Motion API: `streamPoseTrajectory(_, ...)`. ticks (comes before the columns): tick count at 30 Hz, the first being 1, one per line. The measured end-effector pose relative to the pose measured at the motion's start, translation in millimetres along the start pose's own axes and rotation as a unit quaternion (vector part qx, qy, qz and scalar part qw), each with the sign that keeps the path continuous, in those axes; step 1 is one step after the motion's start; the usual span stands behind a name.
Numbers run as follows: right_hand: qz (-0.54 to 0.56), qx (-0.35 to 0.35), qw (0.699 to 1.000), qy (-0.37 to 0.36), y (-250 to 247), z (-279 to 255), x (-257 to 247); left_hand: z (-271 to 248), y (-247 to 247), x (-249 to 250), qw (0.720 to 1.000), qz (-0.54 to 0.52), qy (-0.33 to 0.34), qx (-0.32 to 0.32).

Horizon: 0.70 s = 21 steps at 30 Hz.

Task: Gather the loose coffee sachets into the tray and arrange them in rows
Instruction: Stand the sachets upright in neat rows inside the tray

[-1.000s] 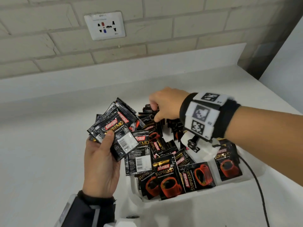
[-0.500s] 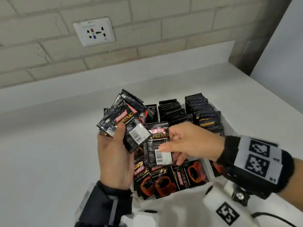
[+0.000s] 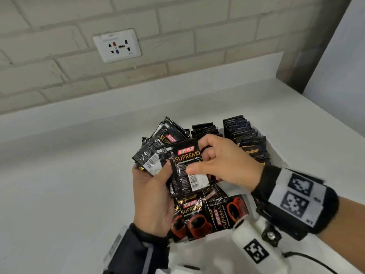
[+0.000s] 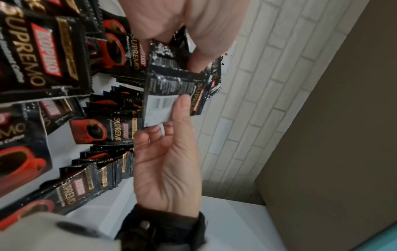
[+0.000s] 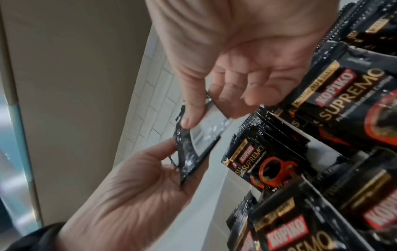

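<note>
Nearest, loose sachets (image 3: 197, 216) lay flat in the tray (image 3: 199, 252). Above them a fanned bundle (image 3: 158, 149) was gripped by the left hand (image 3: 152, 198), while one sachet (image 3: 186, 169) was pinched by the right hand (image 3: 223, 161) (long axis upright, logo uppermost). Collecting was judged under way; squaring it onto the bundle seemed next. Beyond, standing rows (image 3: 243, 133) were seen.

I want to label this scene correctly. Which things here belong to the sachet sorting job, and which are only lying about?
Belong to the job:
- black foil coffee sachet pinched by right hand
- fanned stack of black sachets gripped by left hand
- upright sachet rows
- white tray

Just there:
- white wall socket
- white countertop
- black cable
</note>
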State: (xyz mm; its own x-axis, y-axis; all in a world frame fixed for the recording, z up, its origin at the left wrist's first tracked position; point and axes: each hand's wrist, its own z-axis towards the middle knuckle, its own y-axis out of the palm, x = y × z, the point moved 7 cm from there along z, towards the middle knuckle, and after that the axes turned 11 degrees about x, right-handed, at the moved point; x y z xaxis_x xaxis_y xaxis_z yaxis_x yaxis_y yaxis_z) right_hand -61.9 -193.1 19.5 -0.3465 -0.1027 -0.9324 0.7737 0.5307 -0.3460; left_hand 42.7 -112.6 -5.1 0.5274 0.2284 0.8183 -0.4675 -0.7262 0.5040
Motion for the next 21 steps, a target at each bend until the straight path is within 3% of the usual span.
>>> streamPoseTrajectory(5,0.001,-0.002,1.000,0.003,5,-1,10,-4,1,-7,1.000,0.006,-0.020,-0.014)
streamPoseTrajectory(8,0.049,-0.015,0.998,0.041,5,-2,15,-7,4,-11,0.999,-0.016,-0.034,-0.017)
streamPoseTrajectory(11,0.091,-0.022,0.993,0.070,4,-4,18,-6,2,-14,0.998,-0.038,-0.053,0.001)
streamPoseTrajectory(16,0.062,-0.016,0.995,0.082,-4,-7,19,-2,-9,-12,0.998,-0.028,-0.029,0.058)
streamPoseTrajectory(18,0.041,0.023,0.998,0.051,-15,-6,10,-1,-11,-9,0.998,-0.016,-0.007,0.068)
streamPoseTrajectory(21,-0.061,0.080,0.993,-0.062,-22,-6,-17,-4,-5,-11,0.999,0.007,0.006,0.054)
